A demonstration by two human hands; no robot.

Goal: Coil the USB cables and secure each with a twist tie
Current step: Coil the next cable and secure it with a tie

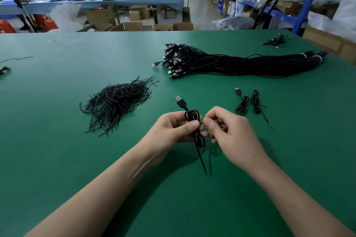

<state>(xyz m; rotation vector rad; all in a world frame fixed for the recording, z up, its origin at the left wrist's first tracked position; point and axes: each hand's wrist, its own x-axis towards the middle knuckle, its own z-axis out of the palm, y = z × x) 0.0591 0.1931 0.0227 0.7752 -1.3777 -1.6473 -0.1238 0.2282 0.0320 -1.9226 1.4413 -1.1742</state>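
Cable coiling on a green surface (57,92). We count two hands, both occupied. The left hand (173,127) grips one coiled cable (192,116) at its waist, thumb laid across the strands. The right hand (229,132), fingers curled, pinches a thin dark twist tie (201,122) against that same waist. They meet just above the surface, near its front middle.

The coil's USB plug (180,101) points away from us, and its free tail (201,158) hangs down to the surface between the forearms. The left thumb and the right fingertips cover the waist, so we cannot tell how far the tie is wound.

Near the right hand, two more coils lie side by side: the left coil (242,103) and the right coil (256,102).

To the left lies one pile of twist ties (117,102), too many to count. Behind lies one long bundle of straight cables (231,63), plugs to the left and two pale bands (304,55) near its right end.

One small cluster of cables (276,40) sits at the far right. At the left edge we see two loose strands (25,57) and one dark item (4,69), cut off by the frame.
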